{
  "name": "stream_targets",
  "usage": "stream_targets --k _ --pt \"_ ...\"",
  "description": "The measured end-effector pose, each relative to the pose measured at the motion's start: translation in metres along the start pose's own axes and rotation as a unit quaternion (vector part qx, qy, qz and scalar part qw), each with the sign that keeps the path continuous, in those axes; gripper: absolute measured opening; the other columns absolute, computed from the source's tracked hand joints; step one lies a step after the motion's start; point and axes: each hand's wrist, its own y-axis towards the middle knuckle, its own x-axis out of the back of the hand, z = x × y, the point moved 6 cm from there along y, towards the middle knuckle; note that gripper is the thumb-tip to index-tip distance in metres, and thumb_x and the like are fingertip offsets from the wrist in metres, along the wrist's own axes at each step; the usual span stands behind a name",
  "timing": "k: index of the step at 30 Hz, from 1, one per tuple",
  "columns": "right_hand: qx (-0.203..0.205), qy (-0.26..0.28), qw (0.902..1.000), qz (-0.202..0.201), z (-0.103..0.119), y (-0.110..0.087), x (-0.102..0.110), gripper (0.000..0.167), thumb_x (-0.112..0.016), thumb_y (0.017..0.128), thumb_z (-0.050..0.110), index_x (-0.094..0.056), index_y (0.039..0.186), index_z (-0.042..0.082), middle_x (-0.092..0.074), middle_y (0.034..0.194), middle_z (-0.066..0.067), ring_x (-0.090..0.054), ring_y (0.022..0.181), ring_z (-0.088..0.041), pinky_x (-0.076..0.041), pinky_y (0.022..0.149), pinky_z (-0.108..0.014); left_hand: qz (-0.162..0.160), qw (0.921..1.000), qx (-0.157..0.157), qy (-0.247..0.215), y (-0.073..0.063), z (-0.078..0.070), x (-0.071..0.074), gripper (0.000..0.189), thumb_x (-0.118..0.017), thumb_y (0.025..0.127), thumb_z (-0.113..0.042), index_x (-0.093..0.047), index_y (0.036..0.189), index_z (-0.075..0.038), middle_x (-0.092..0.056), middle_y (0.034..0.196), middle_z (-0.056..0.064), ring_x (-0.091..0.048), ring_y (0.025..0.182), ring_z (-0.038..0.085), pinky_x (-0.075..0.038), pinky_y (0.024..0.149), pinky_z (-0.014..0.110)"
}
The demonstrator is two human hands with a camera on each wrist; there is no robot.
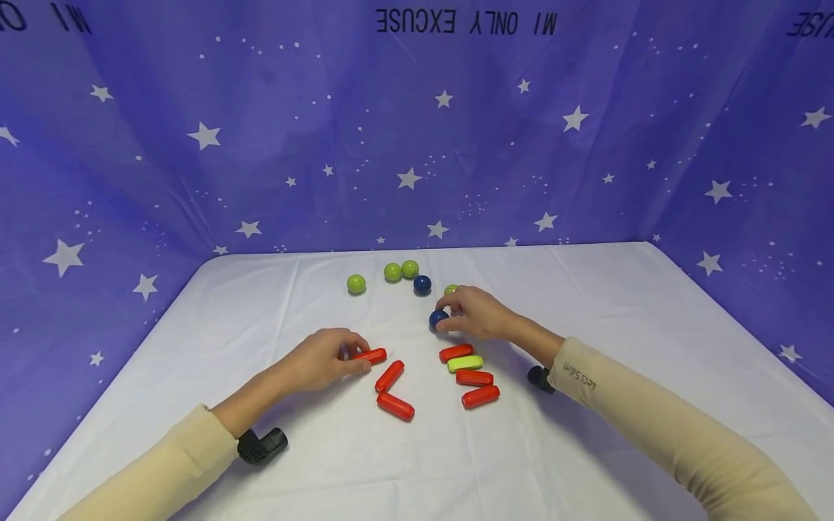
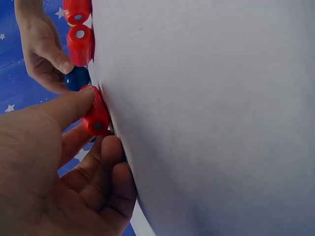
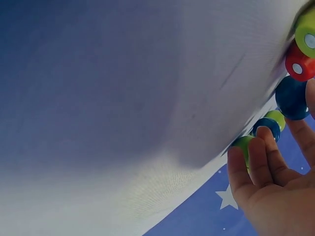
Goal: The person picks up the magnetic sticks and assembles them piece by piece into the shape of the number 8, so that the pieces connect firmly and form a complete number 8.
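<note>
My left hand [image 1: 323, 359] pinches a red magnetic rod [image 1: 374, 355] between thumb and fingers, low over the white table; the rod's round metal end faces the camera in the left wrist view. Two more red rods [image 1: 389, 376] lie just right of that hand, meeting at an angle. Farther back, my right hand [image 1: 481, 312] holds a dark blue ball [image 1: 438, 320] between thumb and index finger. Behind its fingers a green ball [image 1: 451, 289] is partly hidden. Red rods [image 1: 481, 396] and one yellow-green rod [image 1: 465, 363] lie in a stacked row in front of the right hand.
Toward the back of the white table [image 1: 280, 304] sit three green balls [image 1: 356, 284] and a second blue ball [image 1: 422, 285]. A purple curtain with white stars [image 1: 417, 130] stands behind and along both sides. Black wrist cameras [image 1: 262, 446] hang under both sleeves.
</note>
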Motion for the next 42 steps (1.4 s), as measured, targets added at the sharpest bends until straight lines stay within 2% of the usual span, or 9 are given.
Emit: stream_targets --k 5,9,14,17,22,27,30,34,42 --pt "-0.001 0.0 1.0 0.002 0.0 -0.001 0.0 0.035 -0.075 0.09 0.024 -0.069 0.12 0.008 -0.057 0.087 0.001 -0.051 0.081 -0.018 -0.045 0.069 -0.029 -0.001 0.9993 -0.024 0.027 0.001 -0.003 0.0 0.025 -0.075 0.089 -0.023 -0.072 0.11 -0.01 -0.058 0.082 -0.007 -0.052 0.07 0.012 -0.045 0.065 0.03" --pt "0.003 0.001 1.0 0.0 0.0 -0.001 0.0 0.034 -0.075 0.09 0.023 -0.069 0.12 0.008 -0.058 0.089 0.001 -0.051 0.083 -0.018 -0.046 0.071 -0.029 -0.014 0.9969 -0.039 0.067 0.008 -0.007 0.003 0.023 -0.074 0.089 -0.022 -0.072 0.108 -0.009 -0.058 0.082 -0.008 -0.052 0.072 0.012 -0.045 0.068 0.031" --pt "0.015 0.002 0.9999 0.0 0.002 -0.002 -0.001 0.034 -0.075 0.09 0.023 -0.069 0.12 0.007 -0.058 0.091 0.001 -0.052 0.085 -0.018 -0.046 0.074 -0.029 -0.032 0.9905 -0.048 0.125 0.029 -0.013 0.009 0.024 -0.073 0.09 -0.025 -0.073 0.107 -0.009 -0.058 0.082 -0.004 -0.053 0.074 0.015 -0.045 0.07 0.034" --pt "0.019 0.001 0.9998 0.001 0.002 -0.003 -0.001 0.034 -0.074 0.09 0.023 -0.069 0.119 0.007 -0.059 0.093 0.001 -0.052 0.086 -0.018 -0.046 0.075 -0.03 -0.04 0.9883 -0.051 0.138 0.046 -0.017 0.011 0.025 -0.073 0.09 -0.026 -0.073 0.109 -0.01 -0.06 0.084 -0.002 -0.054 0.076 0.016 -0.047 0.07 0.034" --pt "0.021 -0.004 0.9998 0.001 0.001 -0.003 0.0 0.034 -0.074 0.09 0.024 -0.069 0.12 0.008 -0.06 0.095 0.001 -0.054 0.088 -0.019 -0.047 0.077 -0.03 -0.023 0.9897 -0.051 0.132 0.072 -0.024 0.007 0.029 -0.074 0.09 -0.027 -0.073 0.114 -0.012 -0.064 0.088 -0.001 -0.056 0.078 0.016 -0.048 0.071 0.032" --pt "0.027 -0.005 0.9996 -0.001 0.002 -0.003 0.0 0.034 -0.074 0.09 0.025 -0.07 0.119 0.007 -0.062 0.097 0.001 -0.056 0.091 -0.021 -0.048 0.08 -0.031 -0.009 0.9908 -0.063 0.119 0.087 -0.032 -0.001 0.029 -0.075 0.089 -0.025 -0.073 0.115 -0.012 -0.066 0.088 -0.002 -0.056 0.079 0.016 -0.047 0.073 0.031" --pt "0.026 -0.008 0.9996 -0.002 0.002 -0.003 0.0 0.033 -0.075 0.09 0.025 -0.07 0.118 0.008 -0.063 0.098 0.001 -0.057 0.091 -0.021 -0.048 0.081 -0.032 -0.008 0.992 -0.068 0.107 0.092 -0.035 -0.004 0.028 -0.076 0.089 -0.024 -0.073 0.114 -0.012 -0.066 0.088 -0.002 -0.055 0.078 0.015 -0.046 0.073 0.03" --pt "0.023 -0.01 0.9997 -0.004 0.002 -0.003 0.0 0.034 -0.075 0.09 0.025 -0.07 0.119 0.008 -0.064 0.099 0.0 -0.058 0.092 -0.021 -0.049 0.083 -0.033 -0.006 0.9942 -0.055 0.092 0.094 -0.035 -0.006 0.028 -0.076 0.089 -0.024 -0.074 0.114 -0.012 -0.065 0.089 -0.002 -0.054 0.077 0.015 -0.045 0.071 0.029" --pt "0.012 -0.005 0.9999 -0.002 -0.001 -0.003 -0.002 0.037 -0.075 0.09 0.027 -0.069 0.121 0.008 -0.065 0.101 0.001 -0.059 0.095 -0.022 -0.05 0.085 -0.034 0.004 0.9945 -0.037 0.098 0.094 -0.033 -0.008 0.028 -0.077 0.088 -0.026 -0.074 0.113 -0.014 -0.065 0.089 -0.004 -0.054 0.078 0.015 -0.046 0.072 0.03"
